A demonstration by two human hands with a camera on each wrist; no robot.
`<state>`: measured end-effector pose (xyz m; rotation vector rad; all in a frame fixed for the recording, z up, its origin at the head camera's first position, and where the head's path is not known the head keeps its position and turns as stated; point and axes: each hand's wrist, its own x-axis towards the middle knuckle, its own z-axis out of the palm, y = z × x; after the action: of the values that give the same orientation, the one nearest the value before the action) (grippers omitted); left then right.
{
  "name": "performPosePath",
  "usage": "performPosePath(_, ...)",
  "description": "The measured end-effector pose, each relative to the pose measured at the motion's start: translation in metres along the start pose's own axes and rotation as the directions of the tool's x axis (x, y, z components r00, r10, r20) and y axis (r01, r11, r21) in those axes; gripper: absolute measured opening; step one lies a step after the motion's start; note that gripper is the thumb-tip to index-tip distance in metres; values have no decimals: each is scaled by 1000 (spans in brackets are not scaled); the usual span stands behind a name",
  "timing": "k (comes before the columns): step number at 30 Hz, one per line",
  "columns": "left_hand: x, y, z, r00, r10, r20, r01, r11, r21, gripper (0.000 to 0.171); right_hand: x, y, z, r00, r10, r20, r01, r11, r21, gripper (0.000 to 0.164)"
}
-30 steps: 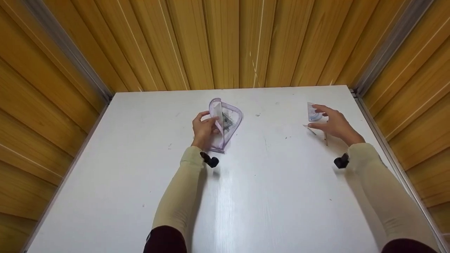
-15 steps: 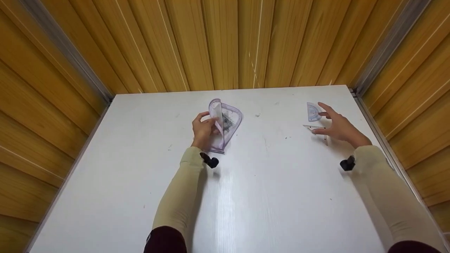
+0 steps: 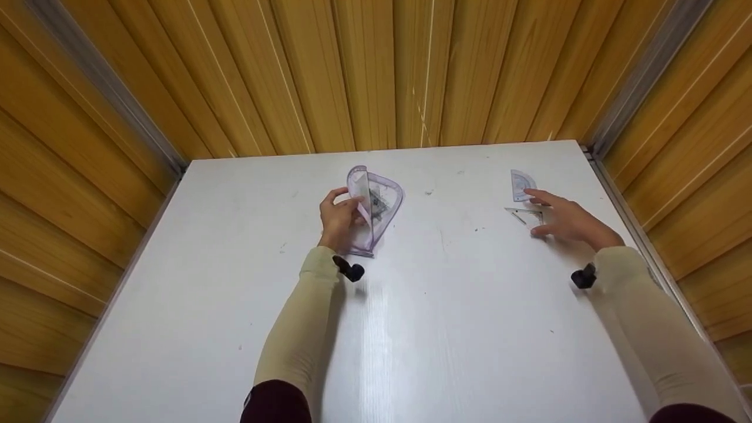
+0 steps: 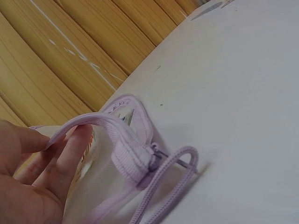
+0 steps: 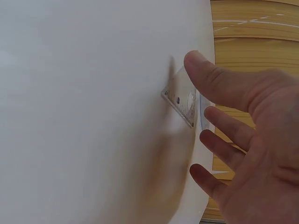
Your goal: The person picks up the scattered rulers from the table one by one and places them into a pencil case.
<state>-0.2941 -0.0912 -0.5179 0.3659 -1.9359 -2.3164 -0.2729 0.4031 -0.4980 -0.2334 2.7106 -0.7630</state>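
Observation:
My left hand [image 3: 339, 216] pinches the edge of a clear zip pouch [image 3: 388, 184] with lilac trim, holding its flap raised. The pouch mouth gapes toward the right, and something dark and greenish shows inside. In the left wrist view the lilac zipper [image 4: 135, 151] and its cord loop [image 4: 163, 182] hang beside my fingers. On the right, my right hand [image 3: 573, 222] hovers over a clear set square [image 3: 526, 215], thumb and fingers spread apart. A clear protractor [image 3: 519, 185] lies just behind the set square. My index fingertip overlaps the protractor's edge; contact cannot be told.
The white table [image 3: 435, 329] spreads between and in front of both arms. A wood-patterned wall [image 3: 376, 76] rises at its far edge, with further panels on both sides. A metal rail [image 3: 640, 235] runs along the right edge.
My right hand has drawn back slightly to the right and lowered toward the set square, uncovering more of the protractor and set square. The left hand and pouch stay nearly still.

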Motion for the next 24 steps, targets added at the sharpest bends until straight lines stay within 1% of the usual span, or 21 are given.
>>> performPosePath(5,1,-2,-4,1000,-2,21,2,999,-35,43,-1,-2,3,998,-61,-7,61,998,-12,96)
performPosePath(12,0,-1,-5,1000,-3,16,3,1000,-9,44,-1,-7,5,998,-54,-30,53,998,-23,86)
performPosePath(16,0,-1,-5,1000,-4,17,4,1000,9,43,-2,-7,5,997,-63,-46,62,997,-34,79)
performPosePath(19,0,-1,-4,1000,-3,21,3,1000,10,42,-3,-6,6,995,-81,-58,79,996,-32,76)
performPosePath(24,0,-2,-2,1000,-4,18,4,1000,5,42,-3,-4,8,995,-72,-62,70,997,-23,73)
